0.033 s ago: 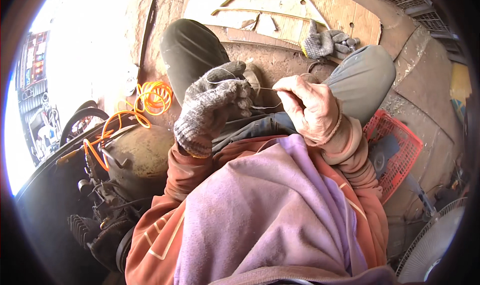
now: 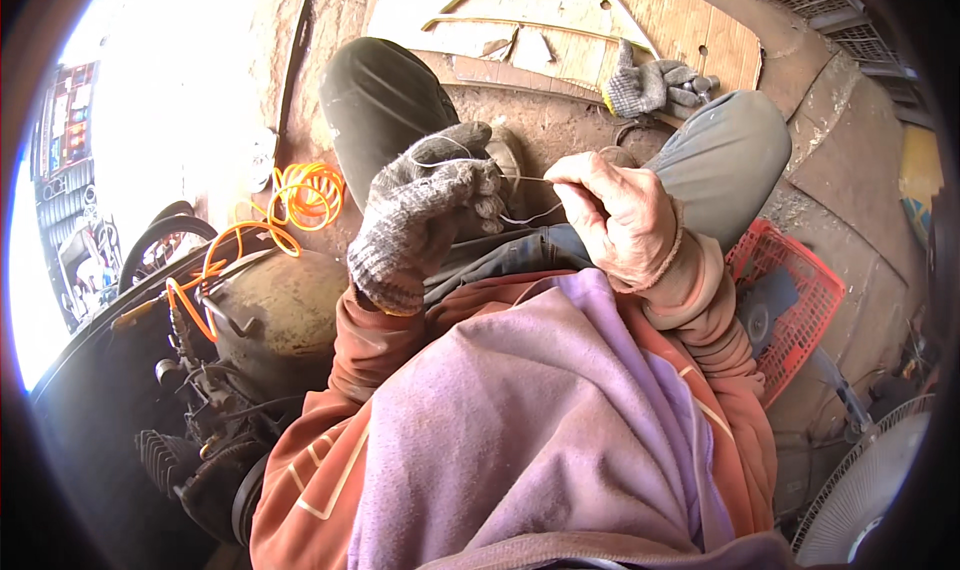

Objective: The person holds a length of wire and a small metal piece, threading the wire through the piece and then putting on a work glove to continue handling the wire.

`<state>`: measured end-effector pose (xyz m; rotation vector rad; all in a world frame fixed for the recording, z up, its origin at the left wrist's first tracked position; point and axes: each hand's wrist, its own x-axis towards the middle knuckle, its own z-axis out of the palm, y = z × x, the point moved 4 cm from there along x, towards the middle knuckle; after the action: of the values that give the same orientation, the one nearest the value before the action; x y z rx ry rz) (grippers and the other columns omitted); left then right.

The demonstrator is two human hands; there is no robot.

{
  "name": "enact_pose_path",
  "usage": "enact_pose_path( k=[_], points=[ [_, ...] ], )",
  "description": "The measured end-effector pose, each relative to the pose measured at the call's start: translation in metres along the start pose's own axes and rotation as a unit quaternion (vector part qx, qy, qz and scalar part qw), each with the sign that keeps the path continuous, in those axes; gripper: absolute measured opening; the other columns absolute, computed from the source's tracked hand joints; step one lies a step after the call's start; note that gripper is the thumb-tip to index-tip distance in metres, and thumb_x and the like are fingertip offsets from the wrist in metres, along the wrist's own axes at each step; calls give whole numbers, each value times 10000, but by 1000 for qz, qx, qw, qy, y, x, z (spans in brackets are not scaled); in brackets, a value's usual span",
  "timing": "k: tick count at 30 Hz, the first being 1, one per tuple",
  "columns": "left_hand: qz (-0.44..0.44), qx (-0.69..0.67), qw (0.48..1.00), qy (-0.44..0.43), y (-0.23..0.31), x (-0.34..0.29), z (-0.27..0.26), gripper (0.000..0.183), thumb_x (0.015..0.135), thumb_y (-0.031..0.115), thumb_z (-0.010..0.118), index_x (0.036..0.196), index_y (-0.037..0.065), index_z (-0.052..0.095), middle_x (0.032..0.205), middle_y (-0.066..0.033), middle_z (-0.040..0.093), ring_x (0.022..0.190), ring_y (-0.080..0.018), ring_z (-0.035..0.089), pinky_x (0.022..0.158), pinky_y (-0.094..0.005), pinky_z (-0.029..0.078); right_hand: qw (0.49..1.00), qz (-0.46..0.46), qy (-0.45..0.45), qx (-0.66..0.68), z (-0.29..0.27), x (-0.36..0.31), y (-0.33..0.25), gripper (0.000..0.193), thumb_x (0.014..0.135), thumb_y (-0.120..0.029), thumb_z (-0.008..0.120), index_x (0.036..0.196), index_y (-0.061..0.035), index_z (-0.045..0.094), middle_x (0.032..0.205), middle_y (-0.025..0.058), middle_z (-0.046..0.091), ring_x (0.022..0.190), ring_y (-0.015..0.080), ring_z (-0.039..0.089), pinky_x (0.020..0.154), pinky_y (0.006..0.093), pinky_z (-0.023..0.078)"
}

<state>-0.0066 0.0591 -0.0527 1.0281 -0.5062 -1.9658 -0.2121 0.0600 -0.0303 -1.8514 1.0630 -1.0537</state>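
Note:
Before my lap, my left hand [image 2: 425,205] wears a grey knit glove, its fingers closed on a thin, pale thread [image 2: 528,178]. The thread loops over the glove's fingers and crosses the short gap to my right hand [image 2: 625,215]. That hand is bare and pinches the thread between thumb and forefinger. A lower strand also runs between the two hands. Beyond them, a loose grey glove [image 2: 655,85] lies palm side unclear on the cardboard [image 2: 730,52], near my right knee.
At left sit a coiled orange air hose [image 2: 310,195] and a machine with a rounded, dirty tank [image 2: 280,305]. A red plastic basket [image 2: 815,300] holding a dark part stands at my right. A fan [image 2: 870,490] is at lower right, and grey crates [image 2: 840,15] are at far right.

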Motion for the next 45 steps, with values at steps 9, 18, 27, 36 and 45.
enact_pose_path(
  k=[9, 18, 27, 36, 45],
  points=[
    [0, -17, 1000, -22, 1, 1, 2, 526, 855, 76, 665, 1306, -107, 469, 1011, -198, 670, 853, -264, 663, 737, -373, 556, 999, -15, -7, -30, 5, 0, 2, 166, 845, 58, 627, 981, -31, 594, 718, 111, 624, 580, 240, 638, 523, 313, 471],
    [2, -2, 1000, -8, 2, 1, 4, 529, 851, 77, 665, 1307, -107, 469, 988, -193, 670, 840, -267, 660, 738, -378, 557, 1000, 2, 5, -4, 6, 1, -1, 158, 853, 58, 617, 980, -33, 593, 693, 112, 603, 559, 221, 621, 519, 308, 460],
    [-15, -25, 998, -49, -3, 4, 13, 528, 864, 84, 662, 1320, -91, 460, 988, -161, 660, 825, -252, 665, 728, -375, 569, 974, 113, -60, 187, 26, -13, 16, 99, 958, 25, 504, 1030, -37, 533, 714, 17, 593, 569, 57, 534, 525, 226, 441],
    [-63, 76, 994, 40, -14, 2, 30, 515, 830, 62, 721, 1286, -73, 525, 998, -115, 679, 817, -164, 672, 715, -273, 559, 984, 89, -62, 138, 26, -9, 0, 228, 932, 26, 482, 1144, -17, 412, 806, 190, 594, 718, 383, 630, 670, 412, 490],
    [0, 227, 970, 83, 1, -11, 26, 458, 826, 49, 742, 1243, -57, 585, 1034, -108, 687, 856, -138, 654, 753, -258, 547, 997, 4, 44, 67, 28, -1, -2, 124, 961, 4, 482, 1083, -9, 463, 893, 137, 577, 639, 234, 584, 606, 332, 485]
  ],
)
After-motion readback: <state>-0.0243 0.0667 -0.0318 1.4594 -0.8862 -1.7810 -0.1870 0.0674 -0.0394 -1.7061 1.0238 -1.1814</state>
